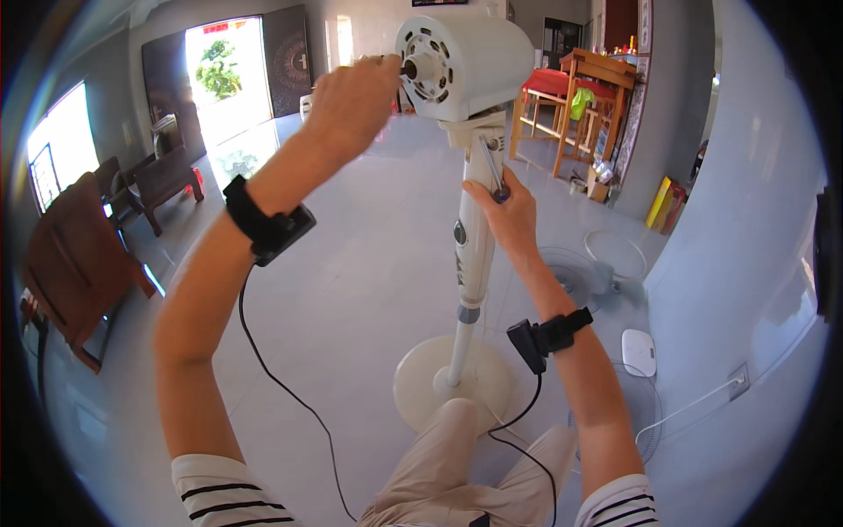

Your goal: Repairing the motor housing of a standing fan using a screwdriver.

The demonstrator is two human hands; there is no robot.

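Observation:
A white pedestal fan stands before me without blades or guard, its motor housing (487, 70) at head height on the post (472, 263). My left hand (351, 110) is closed at the front of the housing, fingers pinched around the dark end of the motor shaft (409, 68); the fingertips are partly hidden. Lower down, my right hand (514, 215) grips a screwdriver (492, 167) against the upper post. Its metal shank points up toward the joint below the housing. The round base (413, 386) rests on the floor by my knees.
Wire fan guards (562, 263) and greyish translucent fan blades (606, 279) lie on the floor at right, near a white flat device (638, 353). A white cord runs to a wall socket (738, 381). Wooden chairs (83, 255) stand left, a wooden table (597, 66) back right. Black cables trail from my wrist devices.

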